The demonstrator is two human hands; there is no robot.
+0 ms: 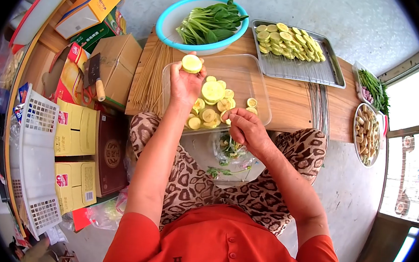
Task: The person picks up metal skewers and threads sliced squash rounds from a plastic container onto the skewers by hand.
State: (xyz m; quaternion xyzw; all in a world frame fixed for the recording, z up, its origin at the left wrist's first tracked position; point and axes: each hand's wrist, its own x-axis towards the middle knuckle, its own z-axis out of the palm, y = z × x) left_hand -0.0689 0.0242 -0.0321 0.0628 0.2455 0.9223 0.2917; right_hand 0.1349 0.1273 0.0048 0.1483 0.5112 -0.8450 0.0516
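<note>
A red shirt (220, 245) and leopard-print trousers (190, 188) are seen nearest. Between the knees, a clear plastic bag (232, 151) is partly filled with leafy scraps. At the near side of a clear plastic tub (245, 82), the right hand (250, 129) is held low with its fingers bent and drawn together at the tips, beside the squash slices (208, 115); whether a slice is gripped there cannot be told. The slices are heaped in the near part of the tub, the larger ones laid on top.

Above the tub's left side, the left hand (186, 82) is raised palm up, its fingers curled partly closed around a round yellow slice (191, 63), which is held up at the fingertips. The tub is set on a wooden bench (290, 105). To its left, bamboo skewers (149, 77) are spread; to its right, metal skewers (318, 107) are laid side by side. At the far right, an oval dish (366, 136) is filled with tan pieces. Farther back, a metal tray (297, 73) is loaded with overlapping slices, and leafy greens (213, 23) are piled in a blue-rimmed basin (166, 21).
</note>
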